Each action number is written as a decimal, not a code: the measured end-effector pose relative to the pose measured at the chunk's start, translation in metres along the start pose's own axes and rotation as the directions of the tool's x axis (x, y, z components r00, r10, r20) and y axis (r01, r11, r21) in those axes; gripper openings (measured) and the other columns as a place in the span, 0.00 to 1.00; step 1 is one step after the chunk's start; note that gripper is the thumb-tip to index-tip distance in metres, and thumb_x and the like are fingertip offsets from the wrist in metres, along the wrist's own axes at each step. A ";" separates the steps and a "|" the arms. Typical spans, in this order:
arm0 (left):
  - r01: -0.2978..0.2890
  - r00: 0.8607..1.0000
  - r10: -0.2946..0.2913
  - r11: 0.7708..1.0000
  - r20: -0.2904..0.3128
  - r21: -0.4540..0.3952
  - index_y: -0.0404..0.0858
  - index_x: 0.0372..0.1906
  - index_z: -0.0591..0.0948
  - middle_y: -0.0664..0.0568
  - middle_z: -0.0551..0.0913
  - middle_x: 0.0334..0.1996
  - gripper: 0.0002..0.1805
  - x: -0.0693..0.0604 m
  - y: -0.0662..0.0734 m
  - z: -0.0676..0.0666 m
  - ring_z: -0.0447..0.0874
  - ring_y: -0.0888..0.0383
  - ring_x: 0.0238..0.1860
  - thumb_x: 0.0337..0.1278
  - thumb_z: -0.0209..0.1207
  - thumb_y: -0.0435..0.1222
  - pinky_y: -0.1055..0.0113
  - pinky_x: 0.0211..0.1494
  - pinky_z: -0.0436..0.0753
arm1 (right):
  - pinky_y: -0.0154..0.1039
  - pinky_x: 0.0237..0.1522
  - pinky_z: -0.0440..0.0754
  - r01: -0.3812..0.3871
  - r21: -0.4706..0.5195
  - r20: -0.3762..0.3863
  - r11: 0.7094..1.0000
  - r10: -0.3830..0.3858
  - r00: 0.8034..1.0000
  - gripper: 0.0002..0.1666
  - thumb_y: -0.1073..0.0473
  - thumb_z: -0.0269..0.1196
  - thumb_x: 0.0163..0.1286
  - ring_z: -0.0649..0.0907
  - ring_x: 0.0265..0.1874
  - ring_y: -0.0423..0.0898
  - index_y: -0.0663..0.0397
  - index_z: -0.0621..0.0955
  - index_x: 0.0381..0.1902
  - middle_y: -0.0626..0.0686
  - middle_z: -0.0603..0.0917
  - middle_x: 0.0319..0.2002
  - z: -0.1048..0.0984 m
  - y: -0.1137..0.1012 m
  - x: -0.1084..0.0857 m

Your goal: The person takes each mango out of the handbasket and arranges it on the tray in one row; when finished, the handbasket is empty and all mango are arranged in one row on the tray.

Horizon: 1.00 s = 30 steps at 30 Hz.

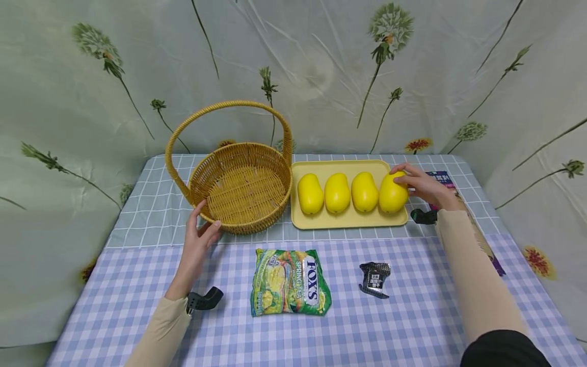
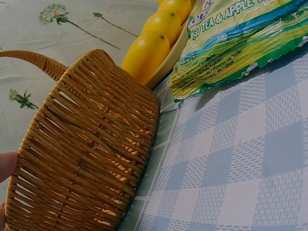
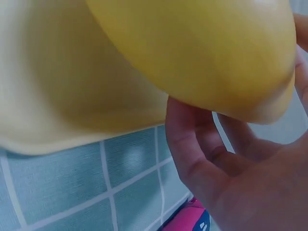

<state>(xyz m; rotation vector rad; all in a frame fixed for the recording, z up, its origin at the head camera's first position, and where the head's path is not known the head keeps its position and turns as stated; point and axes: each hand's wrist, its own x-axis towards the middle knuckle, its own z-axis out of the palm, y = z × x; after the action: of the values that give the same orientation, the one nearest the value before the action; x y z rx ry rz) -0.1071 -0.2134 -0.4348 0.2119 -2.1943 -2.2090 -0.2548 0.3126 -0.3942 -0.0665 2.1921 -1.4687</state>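
My left hand [image 1: 202,237] grips the near-left rim of a round wicker basket [image 1: 270,221] with a tall arched handle. In the left wrist view the woven side of the basket [image 2: 82,144] fills the left half, and only bits of the fingers show at the edge. Several yellow mangoes stand in a row on a pale yellow tray [image 1: 348,220]. Around the rightmost mango [image 1: 393,196] curl the fingers of my right hand [image 1: 426,188]. The right wrist view shows those fingers against the underside of the mango [image 3: 216,53], close to the tray's edge; part of the hand is cut off.
A green FOX'S candy bag [image 1: 290,283] lies in front on the checked cloth [image 1: 348,331]. To its right is a small black packet [image 1: 375,280]. A long purple package [image 1: 488,250] lies beside the right forearm. A floral curtain [image 1: 321,61] hangs behind the table.
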 end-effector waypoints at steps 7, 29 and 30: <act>0.009 1.000 -0.010 1.000 -0.008 -0.016 0.49 0.76 0.46 0.47 0.39 0.74 0.38 0.001 -0.001 0.002 0.54 0.46 0.70 0.70 0.53 0.37 0.49 0.66 0.66 | 0.53 0.57 0.66 0.032 -0.088 0.015 0.996 -0.031 0.999 0.29 0.55 0.51 0.75 0.62 0.58 0.60 0.60 0.59 0.68 0.64 0.51 0.70 0.005 0.002 0.010; 0.013 1.000 -0.013 1.000 -0.002 -0.027 0.48 0.76 0.46 0.47 0.37 0.74 0.37 0.006 -0.001 0.001 0.53 0.45 0.70 0.70 0.51 0.34 0.48 0.66 0.66 | 0.48 0.52 0.70 0.029 -0.173 -0.046 0.985 -0.037 0.998 0.28 0.54 0.46 0.77 0.65 0.55 0.61 0.59 0.58 0.70 0.69 0.59 0.66 0.018 -0.003 0.019; 0.013 1.000 -0.013 1.000 -0.004 -0.026 0.48 0.76 0.46 0.47 0.37 0.74 0.37 0.006 -0.001 0.001 0.53 0.45 0.70 0.70 0.51 0.34 0.48 0.66 0.66 | 0.45 0.49 0.70 0.028 -0.183 -0.055 0.983 -0.039 0.998 0.28 0.53 0.46 0.78 0.65 0.54 0.61 0.59 0.58 0.70 0.69 0.59 0.66 0.018 -0.003 0.018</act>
<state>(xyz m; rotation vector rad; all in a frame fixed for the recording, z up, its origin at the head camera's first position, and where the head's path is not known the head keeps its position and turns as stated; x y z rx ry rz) -0.1127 -0.2126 -0.4359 0.2310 -2.1665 -2.2405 -0.2634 0.2903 -0.4038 -0.1238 2.3789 -1.2993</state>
